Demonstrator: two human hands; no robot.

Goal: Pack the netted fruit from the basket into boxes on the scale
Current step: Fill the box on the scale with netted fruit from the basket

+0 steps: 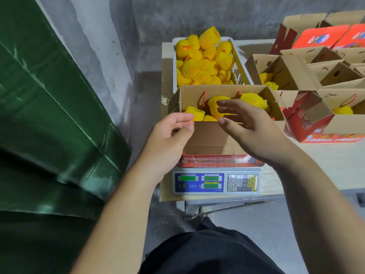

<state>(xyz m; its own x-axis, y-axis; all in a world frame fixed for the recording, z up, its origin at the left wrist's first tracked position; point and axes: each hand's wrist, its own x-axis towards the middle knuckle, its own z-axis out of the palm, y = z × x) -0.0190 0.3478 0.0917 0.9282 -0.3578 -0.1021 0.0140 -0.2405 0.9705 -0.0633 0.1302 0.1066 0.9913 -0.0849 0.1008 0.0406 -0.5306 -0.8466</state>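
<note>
An open cardboard box stands on the scale, with several fruits in yellow foam netting inside. Behind it a white basket is heaped with more netted fruit. My left hand hovers at the box's near left corner, fingers loosely curled, holding nothing, its fingertips next to a netted fruit. My right hand is spread over the box's front rim, fingers relaxed just in front of a netted fruit, without gripping it.
Several open cardboard boxes stand to the right on the table, some holding netted fruit. A red printed fruit box sits right of the scale. Green sheeting and a concrete wall close off the left side.
</note>
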